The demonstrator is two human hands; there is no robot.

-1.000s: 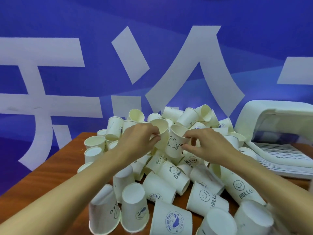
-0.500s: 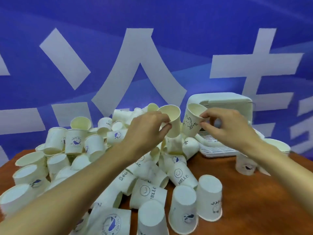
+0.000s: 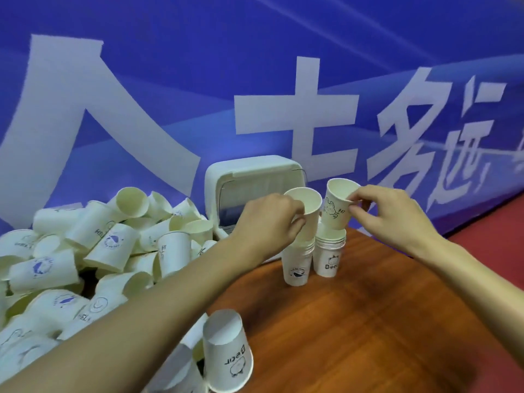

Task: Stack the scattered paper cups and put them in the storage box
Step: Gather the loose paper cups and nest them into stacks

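Note:
My left hand (image 3: 266, 222) grips a plain white paper cup (image 3: 307, 211) by its rim, its base sitting in the top of the left cup stack (image 3: 296, 263) on the wooden table (image 3: 368, 321). In my right hand (image 3: 388, 211), pinched at the rim, is a cup with a bunny drawing (image 3: 336, 209), tilted just above the right cup stack (image 3: 329, 255). A big heap of scattered cups (image 3: 93, 251) lies at the left. The white storage box (image 3: 255, 182) stands behind the stacks, its lid raised.
An upside-down cup (image 3: 226, 355) stands near the table's front, beside my left forearm. A blue banner wall with large white characters (image 3: 297, 95) rises directly behind the table. Red floor (image 3: 496, 222) shows at the far right.
Both hands have carried their cups from the heap rightward to the two upright stacks; my view has swung right with them. The left cup now sits in its stack's top.

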